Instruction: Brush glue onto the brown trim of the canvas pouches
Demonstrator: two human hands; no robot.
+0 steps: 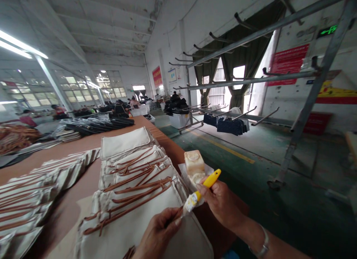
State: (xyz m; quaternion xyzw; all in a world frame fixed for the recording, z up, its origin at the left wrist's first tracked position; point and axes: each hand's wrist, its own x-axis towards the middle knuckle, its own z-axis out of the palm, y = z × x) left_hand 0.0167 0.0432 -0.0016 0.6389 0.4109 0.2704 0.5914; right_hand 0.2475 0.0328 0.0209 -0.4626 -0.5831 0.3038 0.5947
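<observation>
My right hand (219, 201) grips a yellow-handled brush (211, 179), its bristle end coated in white paste. My left hand (160, 231) pinches the end of a brown strap (178, 213), right at the brush tip. Beneath my hands lies a row of overlapping cream fabric bags (122, 229) with brown straps across them. Just beyond my right hand, at the table's right edge, stands a squarish, yellowed plastic container (194, 163) with whitish paste around its opening.
More cream pieces with brown straps (25, 203) lie at left on the brown table (170, 140). Dark bags (111, 124) are piled farther back. A metal rack (304, 99) with prongs stands at right, holding dark blue bags (230, 126). People work in the background.
</observation>
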